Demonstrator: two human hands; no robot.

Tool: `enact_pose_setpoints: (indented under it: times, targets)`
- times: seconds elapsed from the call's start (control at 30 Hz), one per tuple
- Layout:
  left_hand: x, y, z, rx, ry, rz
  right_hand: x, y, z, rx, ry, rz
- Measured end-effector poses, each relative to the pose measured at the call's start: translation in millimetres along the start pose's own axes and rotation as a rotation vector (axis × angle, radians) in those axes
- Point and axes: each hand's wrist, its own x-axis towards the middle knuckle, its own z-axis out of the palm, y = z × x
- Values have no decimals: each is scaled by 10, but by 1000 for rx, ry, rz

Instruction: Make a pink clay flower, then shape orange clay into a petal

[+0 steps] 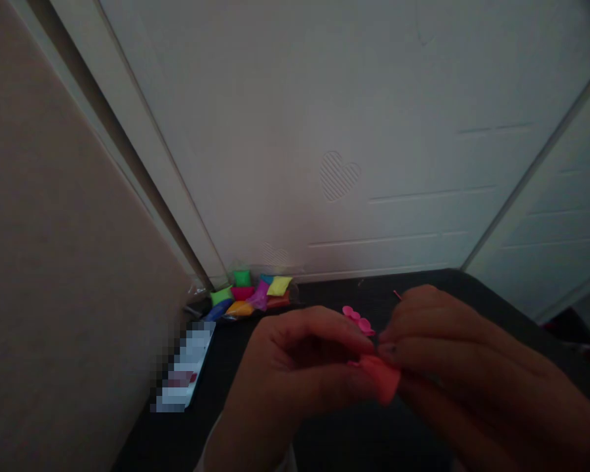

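Both my hands are low in the middle of the head view, meeting over a small lump of coral-pink modelling clay (pixel 384 379). My left hand (pixel 295 367) pinches the clay between thumb and forefinger from the left. From the right, my right hand (pixel 462 354) has its fingers closed against the clay's upper edge, and its fingertips are partly hidden. Just behind the fingers, a bright pink piece with several joined round discs (pixel 358 320) lies on the dark table (pixel 324 294). The tip of a thin pink stick (pixel 397 295) shows beside my right knuckles.
Several colourful clay packets (pixel 253 295) in clear wrapping sit at the table's back left. A phone-like device (pixel 184 370) with a blurred bright screen lies in front of them. A white panel with a heart pattern (pixel 339 176) stands behind; a beige surface (pixel 54 262) borders the left.
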Motion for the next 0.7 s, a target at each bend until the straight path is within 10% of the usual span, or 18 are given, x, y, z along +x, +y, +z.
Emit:
enact_pose_setpoints:
  times: [0.7]
  targets:
    - [36,9,0,104,-113,21,-2,-4,-100,85,-140,-1]
